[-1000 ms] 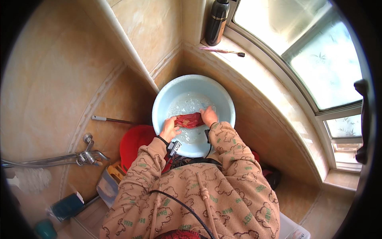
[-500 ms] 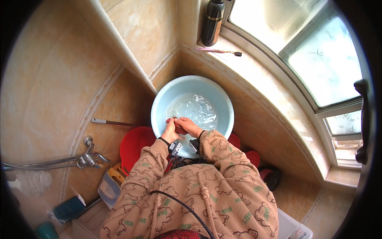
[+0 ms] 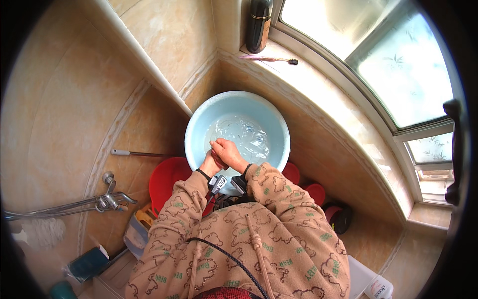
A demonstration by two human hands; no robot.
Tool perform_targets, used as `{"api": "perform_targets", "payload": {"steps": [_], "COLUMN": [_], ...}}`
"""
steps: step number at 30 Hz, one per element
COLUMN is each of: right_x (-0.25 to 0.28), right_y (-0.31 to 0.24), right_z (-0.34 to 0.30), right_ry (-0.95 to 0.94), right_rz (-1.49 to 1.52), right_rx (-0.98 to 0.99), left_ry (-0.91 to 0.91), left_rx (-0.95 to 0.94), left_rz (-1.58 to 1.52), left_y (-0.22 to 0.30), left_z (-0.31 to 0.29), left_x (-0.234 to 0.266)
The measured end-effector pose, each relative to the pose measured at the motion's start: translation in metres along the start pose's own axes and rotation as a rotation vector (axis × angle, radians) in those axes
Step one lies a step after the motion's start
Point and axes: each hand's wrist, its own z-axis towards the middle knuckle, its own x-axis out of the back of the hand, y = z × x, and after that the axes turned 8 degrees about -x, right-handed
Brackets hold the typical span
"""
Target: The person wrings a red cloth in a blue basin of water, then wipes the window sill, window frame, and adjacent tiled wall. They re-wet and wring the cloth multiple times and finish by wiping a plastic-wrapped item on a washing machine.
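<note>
A round light-blue basin (image 3: 280, 130) stands before me with rippling, shiny water (image 3: 243, 130) in it. My two hands are pressed together over its near-left part. My right hand (image 3: 229, 151) is closed over my left hand (image 3: 208, 165), with its curled fingers covering most of the left fingers. Between the palms a reddish patch shows; whether it is skin or a held thing I cannot make out. Each wrist wears a black band with a small boxy device, the left wrist's device (image 3: 217, 183) being grey and white.
A red basin (image 3: 162, 182) sits at the left, below a white-tipped rod (image 3: 130, 152). A metal tap (image 3: 108, 200) juts from the left wall. On the right sill are a dark bottle (image 3: 258, 30) and a toothbrush (image 3: 269, 59). Red containers (image 3: 314, 193) stand right of the blue basin.
My right hand has shifted up and over the left, its fingers now wrapping round it. The whole view has moved slightly. The basin stays in place.
</note>
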Motion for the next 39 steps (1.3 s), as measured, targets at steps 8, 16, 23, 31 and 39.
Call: {"api": "perform_targets", "payload": {"steps": [8, 16, 23, 31, 39], "right_x": [0.049, 0.099, 0.075, 0.004, 0.012], "right_y": [0.050, 0.098, 0.115, 0.054, 0.011], "right_z": [0.041, 0.060, 0.057, 0.018, -0.014], "right_ry": [0.190, 0.423, 0.453, -0.146, -0.336], "right_rz": [-0.585, -0.605, -0.576, 0.391, 0.346], "right_rx": [-0.118, -0.293, -0.149, -0.368, -0.299], "left_ry": [0.229, 0.576, 0.441, 0.295, 0.086], "left_rx": [-0.123, 0.034, 0.090, 0.123, -0.102], "left_rz": [0.009, 0.192, 0.181, -0.028, 0.132], "left_y": [0.012, 0.020, 0.005, 0.002, -0.008], "left_z": [-0.001, -0.019, -0.014, 0.007, -0.005], "left_x": [-0.054, -0.044, -0.037, -0.007, -0.001]}}
